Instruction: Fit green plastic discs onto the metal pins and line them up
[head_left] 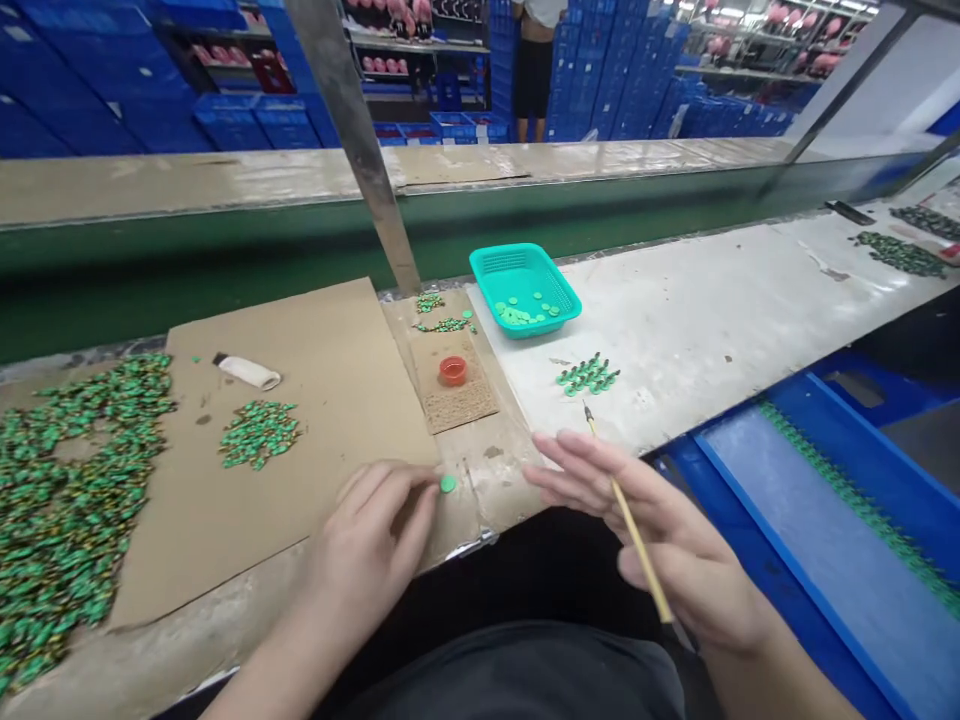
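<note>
My left hand is low over the table's front, fingers curled and thumb near the index finger. At its fingertips is a small round green disc, apparently pinched by its edge. My right hand holds a thin brush with a yellowish handle, its dark tip pointing away from me; the fingers are fairly straight. Just beyond that tip stands a cluster of green discs with dark pieces upright on them. Between and beyond my hands, a small red cap-like cup sits on a piece of cardboard.
A turquoise basket contains loose green discs. Small green-and-gold pieces form a large heap and a smaller pile at left, near a white tube. A blue tray sits lower right. A metal post rises behind.
</note>
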